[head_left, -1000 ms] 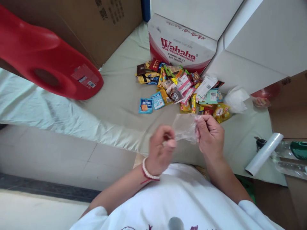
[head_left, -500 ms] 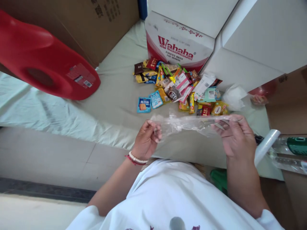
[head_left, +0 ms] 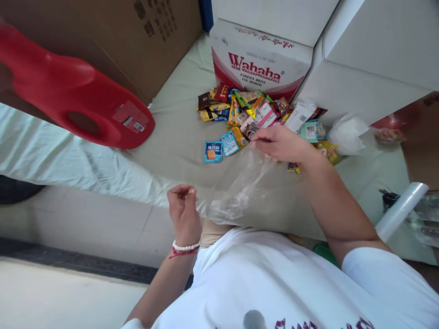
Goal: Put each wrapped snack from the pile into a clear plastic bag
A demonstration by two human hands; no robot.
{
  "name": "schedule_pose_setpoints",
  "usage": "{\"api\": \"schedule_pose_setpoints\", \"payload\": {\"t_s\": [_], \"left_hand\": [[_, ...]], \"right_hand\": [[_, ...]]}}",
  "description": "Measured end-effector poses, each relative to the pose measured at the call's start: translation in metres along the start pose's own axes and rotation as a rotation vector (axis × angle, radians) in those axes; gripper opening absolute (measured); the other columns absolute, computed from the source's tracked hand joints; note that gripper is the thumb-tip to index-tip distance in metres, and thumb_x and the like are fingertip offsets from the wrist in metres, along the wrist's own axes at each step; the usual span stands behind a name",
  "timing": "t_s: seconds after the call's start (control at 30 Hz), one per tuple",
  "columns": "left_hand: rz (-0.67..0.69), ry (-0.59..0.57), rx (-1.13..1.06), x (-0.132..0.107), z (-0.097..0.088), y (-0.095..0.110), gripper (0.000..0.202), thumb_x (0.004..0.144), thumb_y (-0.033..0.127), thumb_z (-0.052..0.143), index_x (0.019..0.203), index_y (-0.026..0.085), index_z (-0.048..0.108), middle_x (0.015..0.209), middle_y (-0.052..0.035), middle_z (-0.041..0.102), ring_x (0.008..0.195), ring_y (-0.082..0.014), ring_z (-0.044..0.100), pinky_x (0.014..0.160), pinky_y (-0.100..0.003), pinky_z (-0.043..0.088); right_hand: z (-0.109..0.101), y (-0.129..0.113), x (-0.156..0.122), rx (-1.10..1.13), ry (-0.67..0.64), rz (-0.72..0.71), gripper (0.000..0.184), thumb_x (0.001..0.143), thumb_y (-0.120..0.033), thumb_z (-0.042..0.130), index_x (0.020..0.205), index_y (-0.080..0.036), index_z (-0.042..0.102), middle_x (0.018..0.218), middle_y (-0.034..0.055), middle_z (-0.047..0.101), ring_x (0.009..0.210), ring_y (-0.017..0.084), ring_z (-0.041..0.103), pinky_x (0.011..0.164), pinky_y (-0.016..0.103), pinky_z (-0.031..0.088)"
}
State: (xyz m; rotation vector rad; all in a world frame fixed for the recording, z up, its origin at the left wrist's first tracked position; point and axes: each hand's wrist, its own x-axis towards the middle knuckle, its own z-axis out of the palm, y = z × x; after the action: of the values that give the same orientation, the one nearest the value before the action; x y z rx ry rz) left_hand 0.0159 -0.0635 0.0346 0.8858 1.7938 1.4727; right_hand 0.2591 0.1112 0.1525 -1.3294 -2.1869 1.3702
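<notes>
My right hand (head_left: 277, 144) pinches the clear plastic bag (head_left: 236, 201), which sags, seemingly unfilled, between my separated hands, while my left hand (head_left: 185, 212) curls closed, on what I cannot tell, and the snack packets (head_left: 266, 114) beyond lie loose.

A red jug (head_left: 77, 91) sits beside a brown carton (head_left: 130, 50).

Right hand (head_left: 281, 142) pinches farther forward; left hand (head_left: 185, 211) curls.
</notes>
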Motion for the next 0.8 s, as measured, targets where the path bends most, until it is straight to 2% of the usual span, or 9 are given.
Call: {"api": "schedule_pose_setpoints", "payload": {"t_s": [0.1, 0.2, 0.33, 0.37, 0.47, 0.57, 0.67, 0.73, 0.8], "left_hand": [[0.072, -0.209, -0.077, 0.019, 0.028, 0.009, 0.042, 0.083, 0.047, 0.071, 0.115, 0.023, 0.058, 0.115, -0.0068, 0.064, 0.110, -0.0183, 0.063, 0.095, -0.032, 0.050], [-0.086, -0.538, -0.209, 0.029, 0.061, 0.022, 0.042, 0.072, 0.048, 0.082, 0.097, 0.019, 0.065, 0.089, -0.0032, 0.067, 0.084, -0.0161, 0.066, 0.079, -0.030, 0.052], [-0.168, -0.571, -0.467, 0.022, 0.075, 0.039, 0.036, 0.080, 0.051, 0.077, 0.083, 0.019, 0.062, 0.058, 0.0070, 0.050, 0.050, -0.0073, 0.048, 0.057, -0.023, 0.045], [-0.200, -0.579, -0.516, 0.019, 0.071, 0.042, 0.035, 0.082, 0.052, 0.075, 0.085, 0.020, 0.062, 0.056, 0.0084, 0.046, 0.047, -0.0071, 0.046, 0.054, -0.022, 0.045], [-0.320, -0.641, -0.527, 0.016, 0.052, 0.048, 0.042, 0.083, 0.060, 0.071, 0.100, 0.023, 0.060, 0.063, 0.0075, 0.052, 0.042, -0.0078, 0.047, 0.044, -0.022, 0.044], [-0.359, -0.709, -0.285, 0.024, 0.042, 0.040, 0.049, 0.090, 0.066, 0.057, 0.115, 0.024, 0.059, 0.079, 0.0022, 0.061, 0.039, -0.0072, 0.044, 0.037, -0.023, 0.039], [-0.237, -0.591, 0.134, 0.034, 0.051, 0.022, 0.046, 0.093, 0.057, 0.053, 0.117, 0.019, 0.061, 0.088, -0.0047, 0.063, 0.052, -0.0126, 0.053, 0.051, -0.032, 0.051], [-0.026, -0.331, 0.341, 0.035, 0.061, 0.011, 0.047, 0.087, 0.047, 0.065, 0.122, 0.016, 0.059, 0.108, -0.0133, 0.063, 0.084, -0.0233, 0.064, 0.079, -0.044, 0.056], [0.267, -0.087, 0.458, 0.032, 0.068, 0.004, 0.052, 0.083, 0.037, 0.070, 0.127, 0.015, 0.056, 0.125, -0.0193, 0.058, 0.117, -0.0321, 0.058, 0.103, -0.054, 0.045]], "right_hand": [[0.020, -0.010, 0.024, -0.056, -0.086, -0.219, 0.022, 0.095, -0.031, 0.059, 0.085, -0.013, 0.068, 0.062, -0.0043, 0.051, 0.060, 0.009, 0.048, 0.058, 0.021, 0.037], [0.028, -0.007, 0.027, 0.072, -0.071, -0.360, 0.037, 0.098, -0.045, 0.056, 0.110, -0.012, 0.067, 0.084, 0.0007, 0.062, 0.080, 0.013, 0.057, 0.074, 0.024, 0.044], [0.024, 0.027, 0.008, 0.176, -0.222, -0.414, 0.086, 0.083, -0.057, 0.075, 0.152, -0.018, 0.043, 0.133, 0.0105, 0.060, 0.120, 0.022, 0.056, 0.101, 0.032, 0.043], [0.023, 0.039, -0.001, 0.131, -0.292, -0.374, 0.086, 0.079, -0.056, 0.079, 0.149, -0.017, 0.047, 0.129, 0.0104, 0.063, 0.118, 0.022, 0.058, 0.101, 0.033, 0.043], [0.020, 0.069, -0.036, 0.048, -0.365, -0.172, 0.047, 0.086, -0.052, 0.071, 0.111, -0.012, 0.071, 0.095, 0.0069, 0.071, 0.088, 0.019, 0.064, 0.085, 0.032, 0.048], [0.010, 0.086, -0.070, 0.192, -0.287, -0.006, 0.041, 0.091, -0.055, 0.064, 0.092, -0.014, 0.069, 0.083, 0.0055, 0.070, 0.075, 0.016, 0.062, 0.071, 0.028, 0.047], [-0.004, 0.101, -0.081, 0.271, -0.267, 0.122, 0.043, 0.088, -0.059, 0.066, 0.092, -0.016, 0.065, 0.074, 0.0024, 0.067, 0.066, 0.014, 0.059, 0.066, 0.026, 0.045], [-0.009, 0.114, -0.074, 0.183, -0.199, 0.178, 0.043, 0.087, -0.059, 0.065, 0.092, -0.016, 0.064, 0.072, 0.0016, 0.064, 0.064, 0.014, 0.057, 0.064, 0.026, 0.043], [-0.011, 0.127, -0.062, -0.024, -0.071, 0.213, 0.036, 0.087, -0.052, 0.065, 0.094, -0.016, 0.066, 0.076, 0.0032, 0.064, 0.068, 0.016, 0.057, 0.066, 0.028, 0.044]]}}
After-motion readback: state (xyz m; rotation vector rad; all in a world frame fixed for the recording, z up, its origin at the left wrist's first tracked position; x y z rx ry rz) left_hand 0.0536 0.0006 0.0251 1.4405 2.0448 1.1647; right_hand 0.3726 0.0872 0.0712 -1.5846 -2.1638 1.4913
